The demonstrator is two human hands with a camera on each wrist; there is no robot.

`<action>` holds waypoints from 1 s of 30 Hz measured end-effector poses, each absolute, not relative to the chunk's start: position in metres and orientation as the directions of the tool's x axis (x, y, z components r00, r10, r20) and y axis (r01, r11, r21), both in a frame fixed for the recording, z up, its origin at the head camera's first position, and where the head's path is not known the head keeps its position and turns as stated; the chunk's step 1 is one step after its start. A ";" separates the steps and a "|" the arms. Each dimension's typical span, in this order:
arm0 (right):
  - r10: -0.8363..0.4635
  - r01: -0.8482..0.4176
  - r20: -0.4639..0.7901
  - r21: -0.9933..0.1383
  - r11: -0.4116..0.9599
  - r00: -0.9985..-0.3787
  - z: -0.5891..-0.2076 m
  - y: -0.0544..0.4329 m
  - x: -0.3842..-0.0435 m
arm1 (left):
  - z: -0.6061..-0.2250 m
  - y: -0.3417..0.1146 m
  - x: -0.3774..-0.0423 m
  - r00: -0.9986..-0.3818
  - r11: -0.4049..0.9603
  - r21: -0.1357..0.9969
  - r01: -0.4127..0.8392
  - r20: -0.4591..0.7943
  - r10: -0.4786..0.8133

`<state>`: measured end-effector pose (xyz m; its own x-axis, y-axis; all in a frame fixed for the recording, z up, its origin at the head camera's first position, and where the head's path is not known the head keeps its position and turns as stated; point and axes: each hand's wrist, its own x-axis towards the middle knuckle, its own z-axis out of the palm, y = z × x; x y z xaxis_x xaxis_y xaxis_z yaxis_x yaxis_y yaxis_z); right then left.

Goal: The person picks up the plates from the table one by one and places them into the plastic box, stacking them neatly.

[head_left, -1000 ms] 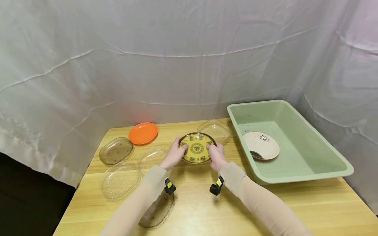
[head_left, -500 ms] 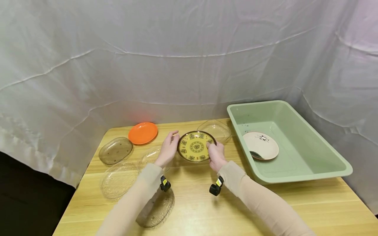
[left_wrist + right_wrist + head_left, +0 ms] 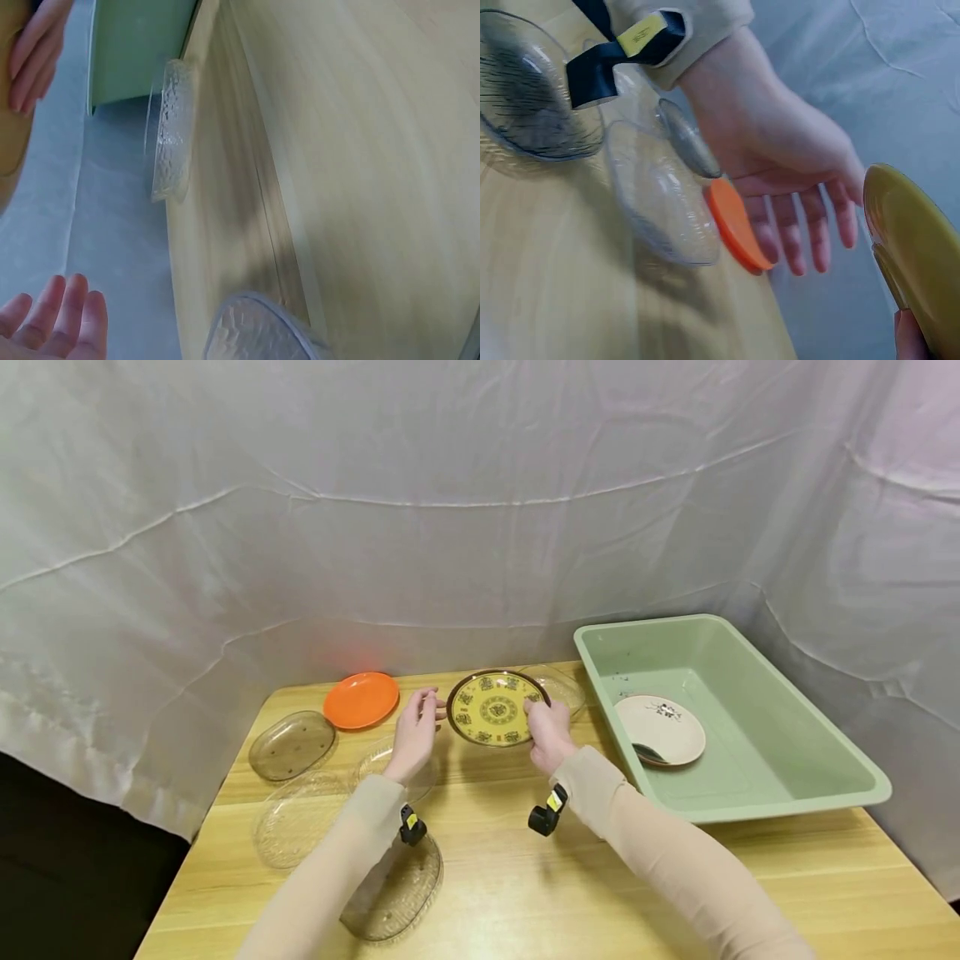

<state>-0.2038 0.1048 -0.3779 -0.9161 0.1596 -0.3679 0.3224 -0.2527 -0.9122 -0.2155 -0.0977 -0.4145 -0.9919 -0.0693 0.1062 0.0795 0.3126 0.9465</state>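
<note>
Yellow plate (image 3: 498, 710), dark-rimmed, dark-patterned, tilted in mid-air at the middle of the head view, right hand (image 3: 551, 733) gripping its right edge, left hand (image 3: 414, 733) just beside!

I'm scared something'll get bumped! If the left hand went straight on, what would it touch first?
Probably the gray curtain behind the table, though the left hand could brush the yellow plate beside it; depth is unclear.
</note>
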 end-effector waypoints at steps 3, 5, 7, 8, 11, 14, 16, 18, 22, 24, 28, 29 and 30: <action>0.156 0.317 -0.367 -0.908 -0.274 -0.917 -0.368 0.108 -0.207 | -0.413 -0.096 -0.216 -0.991 0.307 0.948 0.086 0.113 -0.071; 0.161 0.318 -0.369 -0.907 -0.275 -0.915 -0.363 0.112 -0.210 | -0.413 -0.094 -0.216 -0.990 0.308 0.947 0.094 0.120 -0.067; 0.175 0.313 -0.367 -0.909 -0.274 -0.914 -0.358 0.116 -0.212 | -0.413 -0.092 -0.216 -0.990 0.314 0.944 0.103 0.128 -0.061; 0.179 0.310 -0.367 -0.909 -0.280 -0.913 -0.356 0.119 -0.213 | -0.413 -0.090 -0.216 -0.989 0.318 0.942 0.109 0.133 -0.056; 0.189 0.311 -0.369 -0.909 -0.276 -0.910 -0.349 0.128 -0.217 | -0.413 -0.084 -0.217 -0.988 0.316 0.940 0.128 0.148 -0.043; 0.190 0.312 -0.369 -0.909 -0.276 -0.910 -0.342 0.138 -0.222 | -0.410 -0.075 -0.217 -0.986 0.328 0.933 0.148 0.164 -0.020; 0.201 0.311 -0.367 -0.913 -0.266 -0.908 -0.339 0.145 -0.225 | -0.407 -0.069 -0.216 -0.984 0.350 0.922 0.165 0.177 -0.002; 0.216 0.303 -0.362 -0.916 -0.263 -0.907 -0.335 0.152 -0.228 | -0.404 -0.062 -0.216 -0.979 0.373 0.907 0.196 0.199 0.029; 0.246 0.283 -0.349 -0.921 -0.268 -0.904 -0.331 0.167 -0.232 | -0.400 -0.046 -0.216 -0.964 0.417 0.869 0.266 0.251 0.092; 0.259 0.272 -0.339 -0.926 -0.262 -0.904 -0.329 0.175 -0.234 | -0.398 -0.038 -0.215 -0.955 0.433 0.851 0.297 0.271 0.122; 0.279 0.250 -0.316 -0.936 -0.248 -0.907 -0.326 0.192 -0.237 | -0.394 -0.022 -0.215 -0.939 0.457 0.820 0.345 0.299 0.173; 0.278 0.246 -0.313 -0.936 -0.251 -0.908 -0.325 0.196 -0.237 | -0.393 -0.018 -0.214 -0.934 0.465 0.810 0.358 0.306 0.186; 0.277 0.241 -0.310 -0.937 -0.254 -0.910 -0.325 0.201 -0.237 | -0.392 -0.014 -0.214 -0.929 0.477 0.797 0.369 0.312 0.199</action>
<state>-0.2373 0.2012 -0.3246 -0.9097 0.2767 -0.3095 0.2413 -0.2544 -0.9365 -0.2141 -0.0138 -0.3917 -0.9292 0.1987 0.3116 0.3694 0.4771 0.7975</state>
